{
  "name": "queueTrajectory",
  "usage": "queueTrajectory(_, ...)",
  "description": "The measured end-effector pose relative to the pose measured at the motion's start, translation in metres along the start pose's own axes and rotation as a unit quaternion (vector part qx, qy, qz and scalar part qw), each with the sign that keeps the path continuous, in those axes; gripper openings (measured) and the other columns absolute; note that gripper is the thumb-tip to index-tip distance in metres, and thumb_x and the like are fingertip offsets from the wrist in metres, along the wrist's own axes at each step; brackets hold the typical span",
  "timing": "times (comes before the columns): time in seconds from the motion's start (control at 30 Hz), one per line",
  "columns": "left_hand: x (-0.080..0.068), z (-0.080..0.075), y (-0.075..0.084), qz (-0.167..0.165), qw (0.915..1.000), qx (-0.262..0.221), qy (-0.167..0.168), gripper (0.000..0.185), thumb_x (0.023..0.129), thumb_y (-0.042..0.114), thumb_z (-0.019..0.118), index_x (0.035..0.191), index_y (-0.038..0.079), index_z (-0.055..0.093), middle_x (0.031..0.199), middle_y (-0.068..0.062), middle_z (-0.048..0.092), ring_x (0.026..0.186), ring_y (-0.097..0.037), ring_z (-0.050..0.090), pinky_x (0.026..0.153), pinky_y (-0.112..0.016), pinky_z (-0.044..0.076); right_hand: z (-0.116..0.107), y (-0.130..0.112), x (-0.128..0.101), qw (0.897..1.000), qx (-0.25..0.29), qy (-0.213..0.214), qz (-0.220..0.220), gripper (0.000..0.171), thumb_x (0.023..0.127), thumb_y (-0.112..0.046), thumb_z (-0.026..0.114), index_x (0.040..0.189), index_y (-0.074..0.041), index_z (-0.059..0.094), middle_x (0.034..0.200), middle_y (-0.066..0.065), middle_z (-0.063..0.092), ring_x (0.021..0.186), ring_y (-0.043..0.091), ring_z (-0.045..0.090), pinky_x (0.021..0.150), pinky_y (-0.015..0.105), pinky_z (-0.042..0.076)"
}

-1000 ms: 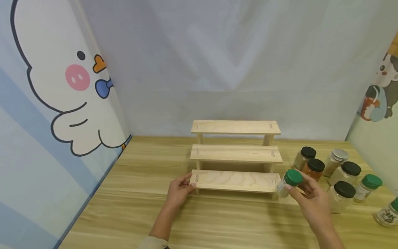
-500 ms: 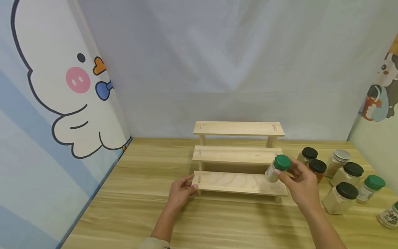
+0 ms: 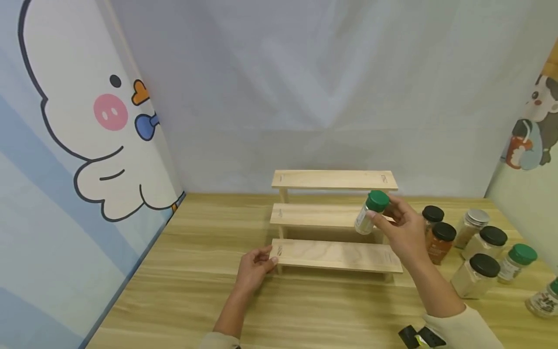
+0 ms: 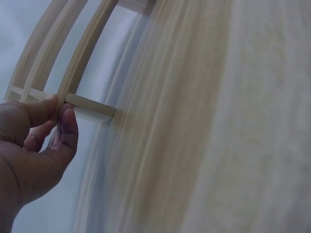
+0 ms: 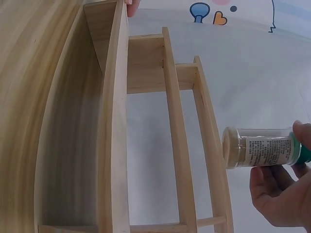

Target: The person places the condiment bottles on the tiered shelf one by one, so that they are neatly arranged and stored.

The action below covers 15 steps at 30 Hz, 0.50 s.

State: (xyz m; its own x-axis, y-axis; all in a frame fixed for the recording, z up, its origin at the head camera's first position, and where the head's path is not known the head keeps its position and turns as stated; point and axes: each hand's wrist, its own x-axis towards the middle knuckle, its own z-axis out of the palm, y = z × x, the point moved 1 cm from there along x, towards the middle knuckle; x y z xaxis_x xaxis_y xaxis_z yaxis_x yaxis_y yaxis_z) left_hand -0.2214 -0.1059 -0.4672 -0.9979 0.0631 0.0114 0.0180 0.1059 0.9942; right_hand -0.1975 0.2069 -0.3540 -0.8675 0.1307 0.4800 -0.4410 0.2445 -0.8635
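Note:
A three-tier wooden shelf rack (image 3: 335, 254) stands on the table. My left hand (image 3: 254, 269) pinches the left end of its lowest board between thumb and fingers; the left wrist view shows the thumb (image 4: 43, 110) on the board's top side and fingertips beneath. My right hand (image 3: 405, 230) grips a spice jar (image 3: 365, 220) near its green lid, slightly tilted, overlapping the middle board's right part in the head view. In the right wrist view the labelled clear jar (image 5: 262, 147) holds pale contents, with its base pointing toward the rack.
Several jars stand right of the rack: black-lidded ones (image 3: 475, 276), an orange-filled one (image 3: 439, 245), a silver-lidded one (image 3: 470, 230) and green-lidded ones (image 3: 514, 264). A grey curtain (image 3: 305, 97) hangs behind the table, and a cartoon-printed panel (image 3: 65, 194) borders the left.
My right hand has carried the green-lidded jar left and upward, from beside the lowest board to the middle board's level. The rack shifted slightly right early on; my left hand keeps its hold.

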Motion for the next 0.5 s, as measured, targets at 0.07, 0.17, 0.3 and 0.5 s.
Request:
queueTrajectory(0.07,0.0,0.0,0.0,0.002,1.0,-0.004,0.001,0.041,0.085,0.001,0.065,0.121,-0.012,0.051,0.094,-0.015,0.051,0.076,-0.017,0.058,0.072,-0.032,0.054,0.006,0.0,0.007,1.0,0.002,0.0,0.0,0.044,0.087,-0.007,0.066,0.128,0.0,0.051,0.104,-0.013,0.062,0.096,0.007,0.058,0.076,0.018,0.048)
queueTrajectory(0.17,0.0,0.0,0.001,0.002,0.9999,-0.007,0.008,0.041,0.086,0.0,0.064,0.122,-0.012,0.05,0.094,-0.016,0.051,0.077,-0.019,0.059,0.073,-0.033,0.054,0.016,0.001,0.018,1.0,0.012,-0.001,0.003,0.043,0.087,-0.01,0.067,0.126,0.0,0.052,0.101,-0.012,0.062,0.094,0.009,0.057,0.075,0.02,0.048)
queueTrajectory(0.3,-0.004,0.002,0.004,-0.001,0.9998,-0.008,0.017,0.04,0.087,-0.001,0.062,0.123,-0.013,0.048,0.096,-0.018,0.051,0.079,-0.024,0.061,0.073,-0.034,0.054,0.028,0.004,0.031,1.0,0.023,-0.01,-0.002,0.044,0.087,-0.011,0.067,0.125,0.002,0.051,0.1,-0.009,0.062,0.093,0.011,0.057,0.075,0.022,0.048)
queueTrajectory(0.5,-0.008,0.009,0.005,-0.007,0.9998,-0.005,0.016,0.04,0.088,-0.001,0.061,0.124,-0.011,0.048,0.093,-0.019,0.057,0.081,-0.033,0.063,0.072,-0.036,0.054,0.037,0.007,0.047,1.0,0.018,-0.02,-0.003,0.045,0.086,-0.013,0.068,0.125,0.002,0.051,0.101,0.002,0.062,0.092,0.011,0.058,0.077,0.024,0.049)
